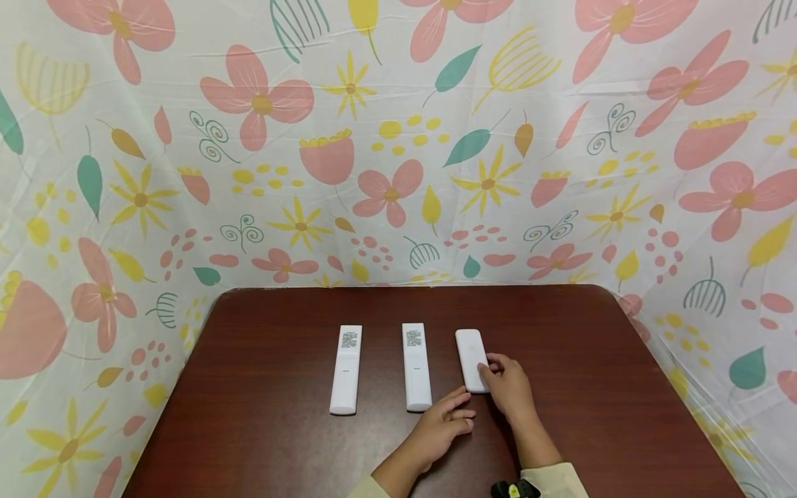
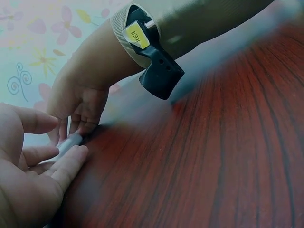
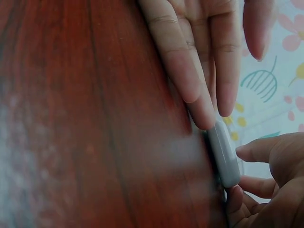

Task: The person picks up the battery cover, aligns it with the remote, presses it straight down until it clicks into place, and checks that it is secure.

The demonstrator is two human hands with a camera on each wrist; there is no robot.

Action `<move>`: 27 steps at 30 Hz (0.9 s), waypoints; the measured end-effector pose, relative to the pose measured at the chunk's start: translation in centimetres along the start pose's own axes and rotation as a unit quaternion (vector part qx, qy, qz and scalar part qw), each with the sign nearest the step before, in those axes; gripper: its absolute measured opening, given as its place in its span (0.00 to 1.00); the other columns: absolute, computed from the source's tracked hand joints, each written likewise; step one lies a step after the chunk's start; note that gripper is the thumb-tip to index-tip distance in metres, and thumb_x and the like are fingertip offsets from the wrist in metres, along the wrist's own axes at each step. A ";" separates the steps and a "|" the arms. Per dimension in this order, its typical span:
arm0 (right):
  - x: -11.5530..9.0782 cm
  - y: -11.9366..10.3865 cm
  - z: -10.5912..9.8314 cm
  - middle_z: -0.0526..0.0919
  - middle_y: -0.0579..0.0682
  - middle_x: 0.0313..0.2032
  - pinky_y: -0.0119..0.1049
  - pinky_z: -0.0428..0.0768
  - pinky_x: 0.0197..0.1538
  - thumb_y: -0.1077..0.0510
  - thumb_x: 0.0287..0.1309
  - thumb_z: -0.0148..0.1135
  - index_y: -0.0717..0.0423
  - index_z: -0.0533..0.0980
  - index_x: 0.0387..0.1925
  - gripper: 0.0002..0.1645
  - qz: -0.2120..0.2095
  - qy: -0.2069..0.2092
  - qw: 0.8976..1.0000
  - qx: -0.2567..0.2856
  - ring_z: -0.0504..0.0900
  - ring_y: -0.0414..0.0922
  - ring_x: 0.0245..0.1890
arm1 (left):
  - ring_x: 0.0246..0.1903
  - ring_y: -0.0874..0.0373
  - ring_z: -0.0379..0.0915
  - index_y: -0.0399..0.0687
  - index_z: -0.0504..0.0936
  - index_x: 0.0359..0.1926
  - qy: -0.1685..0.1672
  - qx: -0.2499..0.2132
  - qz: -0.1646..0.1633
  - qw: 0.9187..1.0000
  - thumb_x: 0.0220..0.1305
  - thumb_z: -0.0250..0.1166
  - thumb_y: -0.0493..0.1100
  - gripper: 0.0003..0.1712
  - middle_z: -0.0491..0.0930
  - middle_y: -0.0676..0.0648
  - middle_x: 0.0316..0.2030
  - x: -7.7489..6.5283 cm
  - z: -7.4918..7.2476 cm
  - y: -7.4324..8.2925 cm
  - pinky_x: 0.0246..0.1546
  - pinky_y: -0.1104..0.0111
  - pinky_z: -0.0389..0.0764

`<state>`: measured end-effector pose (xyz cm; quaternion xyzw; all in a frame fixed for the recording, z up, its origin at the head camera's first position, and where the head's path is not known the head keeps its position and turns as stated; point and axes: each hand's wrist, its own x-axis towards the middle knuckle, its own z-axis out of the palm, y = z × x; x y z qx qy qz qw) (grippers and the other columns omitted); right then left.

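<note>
A short white slab with rounded corners, possibly a small remote control, lies on the brown table at the right of a row. My right hand pinches its right edge near the close end, thumb on top and fingers at the side. My left hand extends its loosely straight fingers to the slab's near end; the fingertips appear to touch it or rest just beside it. Two longer white remote controls lie to the left, the middle one and the leftmost one, each with a printed code label facing up.
The dark brown wooden table has rounded far corners. A floral cloth hangs behind it and along both sides. On the right wrist sits a black camera mount with a yellow label.
</note>
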<state>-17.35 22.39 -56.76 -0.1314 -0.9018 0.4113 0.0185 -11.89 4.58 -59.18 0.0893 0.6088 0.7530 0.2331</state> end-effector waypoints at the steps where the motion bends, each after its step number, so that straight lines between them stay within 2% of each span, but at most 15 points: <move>1: 0.0 0.0 0.0 0.80 0.60 0.46 0.35 0.74 0.43 0.51 0.67 0.61 0.63 0.76 0.60 0.26 0.002 -0.001 1.000 0.003 0.78 0.51 0.45 | 0.64 0.46 0.74 0.33 0.68 0.71 0.000 -0.003 0.001 1.000 0.62 0.62 0.33 0.35 0.62 0.42 0.75 -0.1 0.0 0.0 0.52 0.78 0.80; 6: 0.0 0.0 -0.2 0.79 0.59 0.46 0.33 0.74 0.43 0.52 0.68 0.60 0.63 0.76 0.60 0.25 0.011 -0.010 1.000 0.020 0.77 0.49 0.44 | 0.63 0.46 0.75 0.33 0.68 0.71 0.005 -0.014 -0.002 1.000 0.61 0.60 0.32 0.35 0.64 0.40 0.74 -0.3 0.1 0.3 0.52 0.76 0.81; 10: 0.0 -0.1 -0.3 0.78 0.58 0.48 0.33 0.73 0.44 0.52 0.68 0.60 0.62 0.76 0.60 0.25 0.017 -0.016 0.999 0.030 0.76 0.48 0.45 | 0.57 0.48 0.78 0.34 0.69 0.70 0.020 -0.022 -0.013 0.999 0.61 0.59 0.32 0.34 0.76 0.33 0.63 -0.3 0.2 0.4 0.53 0.71 0.83; 12: 0.0 -0.2 -0.3 0.78 0.58 0.48 0.33 0.73 0.44 0.53 0.68 0.60 0.61 0.76 0.61 0.24 0.017 -0.015 0.999 0.034 0.75 0.48 0.45 | 0.56 0.48 0.79 0.34 0.70 0.69 0.029 -0.024 -0.013 0.999 0.61 0.58 0.32 0.33 0.79 0.32 0.58 -0.3 0.2 0.5 0.53 0.68 0.84; 18: -0.3 -0.5 -0.3 0.78 0.58 0.49 0.31 0.73 0.43 0.54 0.68 0.60 0.60 0.76 0.61 0.23 0.014 -0.010 0.999 0.048 0.75 0.48 0.45 | 0.56 0.44 0.79 0.29 0.74 0.63 0.042 -0.029 0.008 0.999 0.64 0.58 0.32 0.26 0.77 0.32 0.60 -0.7 -0.1 1.4 0.54 0.60 0.85; 27: -0.9 -1.3 -0.6 0.78 0.57 0.51 0.29 0.74 0.44 0.53 0.69 0.60 0.59 0.76 0.61 0.23 0.011 -0.003 0.998 0.060 0.75 0.48 0.47 | 0.56 0.40 0.79 0.30 0.76 0.60 0.041 -0.023 0.011 0.999 0.67 0.58 0.35 0.22 0.80 0.30 0.56 -1.2 -1.5 3.1 0.50 0.64 0.85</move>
